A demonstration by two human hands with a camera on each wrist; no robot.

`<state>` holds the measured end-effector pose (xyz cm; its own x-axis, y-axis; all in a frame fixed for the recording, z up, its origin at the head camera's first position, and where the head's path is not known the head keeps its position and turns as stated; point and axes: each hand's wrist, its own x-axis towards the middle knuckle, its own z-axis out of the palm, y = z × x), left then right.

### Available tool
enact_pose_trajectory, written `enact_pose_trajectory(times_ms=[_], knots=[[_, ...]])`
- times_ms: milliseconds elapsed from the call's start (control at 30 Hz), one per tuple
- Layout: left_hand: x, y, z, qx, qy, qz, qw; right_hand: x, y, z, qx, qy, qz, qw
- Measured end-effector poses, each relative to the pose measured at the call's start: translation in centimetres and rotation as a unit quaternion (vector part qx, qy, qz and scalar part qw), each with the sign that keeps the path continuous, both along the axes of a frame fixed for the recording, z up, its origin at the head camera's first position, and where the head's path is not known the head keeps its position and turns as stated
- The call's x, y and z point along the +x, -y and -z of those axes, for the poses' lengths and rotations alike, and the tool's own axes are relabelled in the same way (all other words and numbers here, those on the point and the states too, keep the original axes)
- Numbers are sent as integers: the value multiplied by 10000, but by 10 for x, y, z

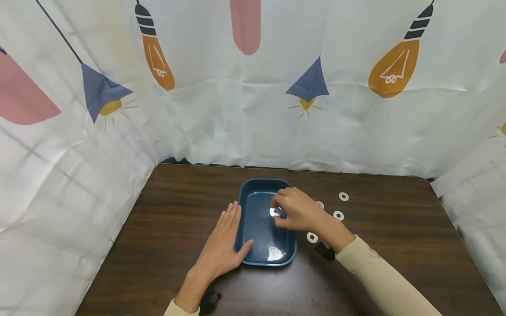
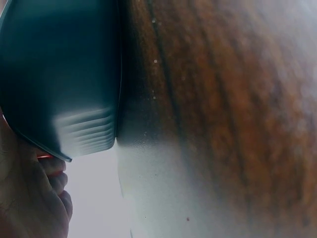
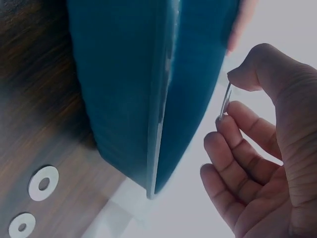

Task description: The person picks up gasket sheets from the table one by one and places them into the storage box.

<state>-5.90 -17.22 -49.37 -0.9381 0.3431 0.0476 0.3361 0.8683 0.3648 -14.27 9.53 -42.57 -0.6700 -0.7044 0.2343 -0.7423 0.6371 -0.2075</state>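
1. Washer [image 1: 275,212] is sitting pinched in your right hand [image 1: 299,212], thumb and fingertips closing on its rim, hovering over the blue tray [image 1: 253,256].
2. Looks like a thin flat silvery ring with a hole in the middle; in the right wrist view you're seeing it edge-on [image 3: 225,101].
3. I'm guessing it's light, stiff and a bit slippery, so gripping by the edges is the way to go.
4. Your left hand [image 1: 222,245] is lying flat on the table [image 1: 174,210], fingers straight, thumb touching the tray's rim.
5. More washers [image 1: 338,215] are lying on the table right of the tray.
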Motion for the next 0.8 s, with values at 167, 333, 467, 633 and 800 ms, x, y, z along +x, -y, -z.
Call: enact_pose_trajectory(times_ms=[167,333,467,633,800], knots=[[2,1,1,76,-84,-30,9999,-3,4,1,153,46,-113,9998],[0,-1,0,89,-154,-16,9998,-7,7,-3,172,28,-120,9998],[-2,-1,-1,95,-14,2,10000,-8,10,-6,214,96,-97,9997],[-2,1,0,66,-29,-30,10000,-8,15,-8,369,338,-41,9987],[-2,0,3,117,-257,45,9996,-6,13,-10,501,491,190,9974]])
